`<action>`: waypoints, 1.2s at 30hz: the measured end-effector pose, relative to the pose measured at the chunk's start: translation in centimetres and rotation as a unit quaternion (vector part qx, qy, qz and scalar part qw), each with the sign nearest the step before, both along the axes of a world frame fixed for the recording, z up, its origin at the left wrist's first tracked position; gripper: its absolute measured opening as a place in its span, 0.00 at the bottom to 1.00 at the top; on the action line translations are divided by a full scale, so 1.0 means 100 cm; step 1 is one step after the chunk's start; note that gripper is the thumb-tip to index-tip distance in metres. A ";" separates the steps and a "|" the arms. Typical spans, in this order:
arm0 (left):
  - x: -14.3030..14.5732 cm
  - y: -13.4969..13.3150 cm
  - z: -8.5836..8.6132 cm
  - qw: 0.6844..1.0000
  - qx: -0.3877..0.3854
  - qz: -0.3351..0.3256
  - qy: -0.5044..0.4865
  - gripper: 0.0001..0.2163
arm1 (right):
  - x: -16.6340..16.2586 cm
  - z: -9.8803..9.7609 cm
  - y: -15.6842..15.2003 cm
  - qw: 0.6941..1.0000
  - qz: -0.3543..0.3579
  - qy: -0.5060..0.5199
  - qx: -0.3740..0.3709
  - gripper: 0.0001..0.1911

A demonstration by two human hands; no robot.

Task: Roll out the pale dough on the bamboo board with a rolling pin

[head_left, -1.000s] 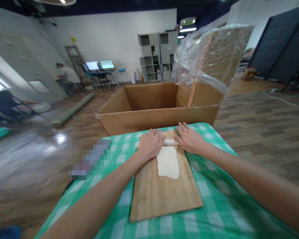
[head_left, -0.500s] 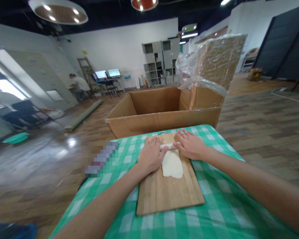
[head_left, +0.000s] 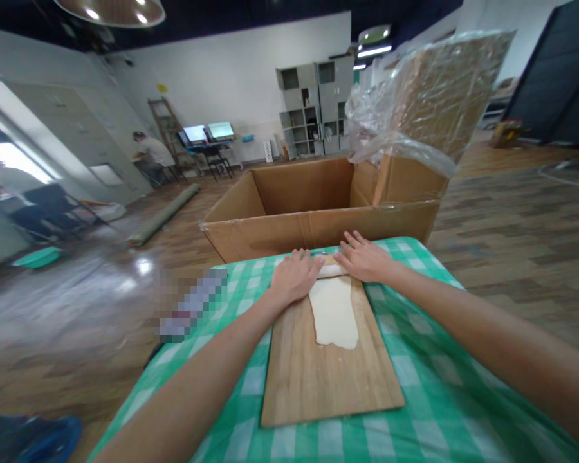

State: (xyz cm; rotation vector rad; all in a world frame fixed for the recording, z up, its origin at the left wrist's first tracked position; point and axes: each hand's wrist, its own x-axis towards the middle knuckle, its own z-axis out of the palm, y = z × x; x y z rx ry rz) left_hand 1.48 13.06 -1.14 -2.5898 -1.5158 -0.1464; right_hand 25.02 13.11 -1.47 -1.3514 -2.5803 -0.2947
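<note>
A flattened strip of pale dough (head_left: 334, 312) lies on a wooden cutting board (head_left: 328, 379) on the green checked tablecloth (head_left: 415, 386). A thin white rolling pin (head_left: 330, 271) rests across the dough's far end. My left hand (head_left: 295, 277) lies flat, fingers stretched, on the pin's left end. My right hand (head_left: 365, 258) presses flat on its right end. Both palms cover most of the pin.
A large open cardboard box (head_left: 318, 206) stands just beyond the table's far edge, with plastic-wrapped cardboard (head_left: 429, 103) leaning at its right. A person sits at a desk with monitors (head_left: 207, 132) far back left. Wooden floor surrounds the table.
My hands and the pin rolled toward me over the dough, then back out to its far end. The dough strip looks a little longer.
</note>
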 end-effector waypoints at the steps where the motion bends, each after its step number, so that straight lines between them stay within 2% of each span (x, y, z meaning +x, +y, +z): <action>1: 0.000 -0.003 0.001 1.000 0.006 -0.004 -0.001 0.27 | 0.000 0.001 -0.002 1.000 0.001 -0.005 0.001 0.29; 4: -0.002 -0.022 0.002 0.999 0.033 0.002 -0.020 0.27 | -0.001 0.002 -0.017 1.000 -0.013 -0.001 0.009 0.30; 8: -0.011 -0.065 0.005 0.998 0.046 -0.012 -0.039 0.31 | -0.003 0.002 -0.057 0.998 -0.055 0.035 0.015 0.37; 11: -0.018 -0.096 0.006 0.998 0.027 -0.033 -0.039 0.34 | -0.002 0.000 -0.093 0.998 -0.050 0.050 0.002 0.41; 14: -0.023 -0.110 0.005 0.998 0.020 -0.056 -0.035 0.36 | 0.000 -0.003 -0.116 0.998 -0.036 0.053 -0.002 0.41; 17: -0.024 -0.105 0.003 0.997 0.029 -0.071 -0.032 0.39 | 0.001 -0.004 -0.117 0.998 -0.041 0.054 -0.007 0.39; 22: -0.020 -0.064 0.004 0.997 -0.013 -0.072 -0.036 0.40 | -0.002 0.002 -0.081 0.994 -0.085 0.050 -0.049 0.39; 26: -0.013 -0.024 0.003 0.995 -0.070 -0.050 -0.045 0.35 | -0.008 0.011 -0.051 0.989 -0.108 0.034 -0.089 0.36; 29: -0.007 -0.007 0.006 0.995 -0.075 -0.035 -0.053 0.30 | -0.012 0.016 -0.048 0.986 -0.136 0.035 -0.089 0.34; 31: -0.007 -0.011 0.012 0.996 -0.048 -0.020 -0.079 0.29 | -0.012 0.015 -0.055 0.985 -0.147 0.053 -0.078 0.34; 33: -0.013 -0.027 0.020 0.988 0.010 -0.016 -0.155 0.29 | -0.009 0.010 -0.069 0.985 -0.139 0.076 -0.071 0.32; 35: -0.023 -0.052 0.029 0.963 0.075 -0.056 -0.252 0.28 | -0.004 0.002 -0.083 0.985 -0.131 0.089 -0.072 0.27; 36: -0.030 -0.066 0.032 0.954 0.083 -0.079 -0.276 0.26 | -0.001 -0.002 -0.089 0.984 -0.135 0.091 -0.075 0.23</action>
